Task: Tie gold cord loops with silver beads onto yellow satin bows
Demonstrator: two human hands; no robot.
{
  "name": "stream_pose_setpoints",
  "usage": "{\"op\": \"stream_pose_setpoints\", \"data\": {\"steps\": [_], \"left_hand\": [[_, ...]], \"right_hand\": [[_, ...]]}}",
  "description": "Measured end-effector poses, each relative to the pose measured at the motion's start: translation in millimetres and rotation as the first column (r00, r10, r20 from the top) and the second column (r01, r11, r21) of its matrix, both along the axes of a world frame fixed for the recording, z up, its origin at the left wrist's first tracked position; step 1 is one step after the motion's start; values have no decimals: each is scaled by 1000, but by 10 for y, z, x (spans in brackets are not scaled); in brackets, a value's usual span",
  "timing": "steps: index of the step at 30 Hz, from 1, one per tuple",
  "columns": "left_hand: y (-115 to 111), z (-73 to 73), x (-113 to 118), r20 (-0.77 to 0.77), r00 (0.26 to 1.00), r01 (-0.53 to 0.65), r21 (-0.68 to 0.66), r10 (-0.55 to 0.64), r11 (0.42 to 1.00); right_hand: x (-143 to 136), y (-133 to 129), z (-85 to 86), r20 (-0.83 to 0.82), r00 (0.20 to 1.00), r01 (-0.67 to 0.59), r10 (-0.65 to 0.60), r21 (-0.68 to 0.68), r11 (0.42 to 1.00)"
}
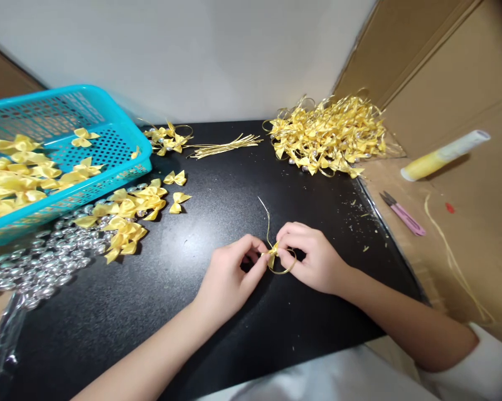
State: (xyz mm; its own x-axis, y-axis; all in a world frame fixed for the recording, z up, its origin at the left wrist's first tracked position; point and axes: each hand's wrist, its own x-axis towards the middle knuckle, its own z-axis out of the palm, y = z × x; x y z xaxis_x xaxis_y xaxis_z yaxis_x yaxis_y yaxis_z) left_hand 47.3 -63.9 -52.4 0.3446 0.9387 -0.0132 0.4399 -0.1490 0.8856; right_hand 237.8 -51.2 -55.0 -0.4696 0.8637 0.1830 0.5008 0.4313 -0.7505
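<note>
A small yellow ribbon bow (272,253) is pinched between my two hands above the black tabletop. My left hand (236,267) grips its left side with thumb and fingertips. On the other side, the fingers of my right hand (307,253) close on the bow. A looped gold cord (282,272) hangs from the bow, partly behind my right fingers. From the bow's top a thread (268,225) runs up to a thin needle (262,204) resting near the table surface. My fingertips cover much of the bow.
At left stands a turquoise basket (109,114) of yellow bows; silver beads (63,259) and loose bows (128,236) lie beside it. Gold cord pieces (226,146) and a heap of corded bows (326,136) sit at the back. Pink-handled snips (403,214) and a yellow-white tube (445,156) are right.
</note>
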Motion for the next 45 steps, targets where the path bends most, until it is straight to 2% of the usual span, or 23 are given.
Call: {"op": "stream_pose_setpoints", "data": {"steps": [3, 6, 14, 19, 24, 27, 29, 31, 33, 36, 39, 45], "left_hand": [[-13, -29, 2, 145, 988, -35, -134, 55, 990], [-22, -62, 6, 210, 973, -43, -229, 93, 972], [-40, -69, 51, 283, 940, -87, -338, 190, 937], [-60, -72, 57, 311, 921, -106, -379, 235, 919], [-46, -81, 60, 333, 895, -156, -390, 297, 907], [-46, -80, 60, 312, 900, -194, -339, 305, 920], [-58, -71, 64, 282, 918, -205, -266, 279, 942], [-74, -52, 71, 238, 940, -206, -170, 243, 964], [-90, -28, 81, 191, 960, -192, -81, 204, 978], [-104, -5, 91, 148, 976, -161, 4, 159, 987], [-104, -9, 93, 129, 982, -145, 18, 141, 989], [-71, -4, 86, 135, 976, -169, -30, 172, 985]], "right_hand": [[-16, -2, 8, -41, 999, 10, -9, 20, 1000], [-31, -10, 9, -65, 998, 18, -17, 26, 999], [-67, -28, 14, -68, 997, 28, -25, 39, 999], [-82, -36, 8, -82, 996, 28, -23, 67, 997], [-97, -101, 28, -92, 979, 201, -184, 231, 952], [-121, -153, 48, -35, 985, 170, -169, 365, 915], [-138, -171, 48, 60, 980, 150, -189, 398, 905], [-150, -171, 40, 140, 962, 172, -234, 355, 919], [-156, -159, 32, 162, 956, 199, -243, 251, 947], [-161, -131, 34, 69, 976, 204, -208, 62, 977], [-167, -105, 44, -72, 978, 191, -196, -73, 979], [-173, -93, 52, -144, 969, 178, -199, -146, 973]]}}
